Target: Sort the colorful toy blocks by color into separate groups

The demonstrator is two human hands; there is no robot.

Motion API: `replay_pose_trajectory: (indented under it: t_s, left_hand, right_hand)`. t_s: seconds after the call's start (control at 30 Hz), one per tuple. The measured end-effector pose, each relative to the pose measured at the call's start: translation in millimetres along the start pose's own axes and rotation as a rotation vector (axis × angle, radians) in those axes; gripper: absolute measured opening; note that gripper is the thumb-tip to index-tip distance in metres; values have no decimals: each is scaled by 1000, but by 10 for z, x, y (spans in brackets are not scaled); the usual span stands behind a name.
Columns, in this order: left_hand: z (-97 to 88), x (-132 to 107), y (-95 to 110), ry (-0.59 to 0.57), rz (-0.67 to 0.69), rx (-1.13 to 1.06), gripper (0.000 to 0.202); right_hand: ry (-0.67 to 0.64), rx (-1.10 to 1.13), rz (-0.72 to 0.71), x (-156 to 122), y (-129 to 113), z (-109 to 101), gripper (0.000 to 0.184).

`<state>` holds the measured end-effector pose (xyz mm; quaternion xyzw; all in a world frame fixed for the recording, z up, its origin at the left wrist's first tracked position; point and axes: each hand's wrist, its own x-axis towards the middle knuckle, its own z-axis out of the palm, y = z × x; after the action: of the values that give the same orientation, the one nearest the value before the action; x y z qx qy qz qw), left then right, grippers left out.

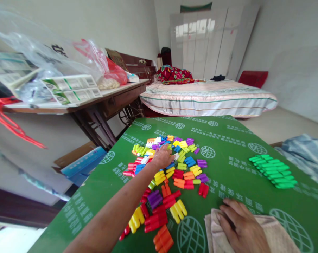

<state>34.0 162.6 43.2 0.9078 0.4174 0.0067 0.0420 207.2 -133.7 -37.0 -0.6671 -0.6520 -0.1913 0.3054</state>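
My left hand (163, 156) reaches into a spread of small plastic building pieces, its fingers apart and pointing forward among them. A white piece (176, 156) lies right by its thumb side; I see nothing held in the hand. Around it lie yellow pieces (178, 211), red pieces (156, 218), an orange piece (163, 239) and purple pieces (154, 199), each made of short joined tubes. My right hand (240, 225) rests on a folded pale cloth (276, 233) near the front edge, thumb and forefinger apart.
Green pieces (273, 170) form a separate group at the right of the green table (222, 140). A wooden desk (116, 93) with boxes (73, 88) and plastic bags stands left. Beyond are a bed (206, 96) and a white wardrobe (201, 42). Blue fabric (306, 151) lies right.
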Motion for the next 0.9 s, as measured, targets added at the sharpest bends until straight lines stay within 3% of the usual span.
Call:
replay_pose_trajectory:
  t_s: [0.13, 0.4, 0.7, 0.9]
  left_hand:
    - [20, -5, -68, 34, 24, -28, 23]
    - [75, -39, -216, 118, 64, -94, 35]
    - [46, -100, -201, 134, 149, -115, 16]
    - [7, -44, -230, 150, 76, -60, 20]
  right_hand:
    - [3, 2, 22, -5, -17, -7, 30]
    - [2, 13, 71, -9, -64, -6, 35]
    - [-26, 38, 95, -22, -69, 2, 32]
    - [-30, 51, 99, -34, -56, 6, 30]
